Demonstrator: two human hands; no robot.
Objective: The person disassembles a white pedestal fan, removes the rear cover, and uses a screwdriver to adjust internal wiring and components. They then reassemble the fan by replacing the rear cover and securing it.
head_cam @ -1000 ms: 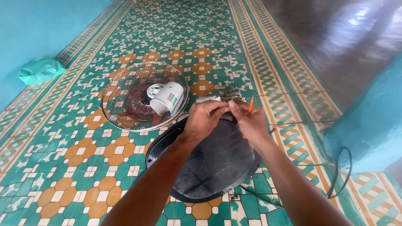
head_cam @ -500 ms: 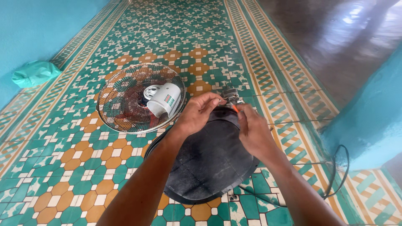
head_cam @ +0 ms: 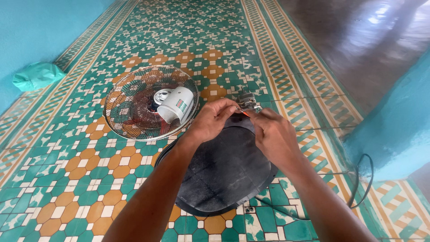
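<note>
At frame centre, the left hand pinches a small metal motor above the black base; the right hand, curled shut around an orange tool, seemingly works a fastening there. Continuing needs a steady grip. Fan guard lies left.

The fan base lies on the tiled floor, right of the wire grille.

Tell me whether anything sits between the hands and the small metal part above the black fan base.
Nothing visible does: the left hand already pinches the small metal part, and the right hand meets it from the other side, over the black fan base.
</note>
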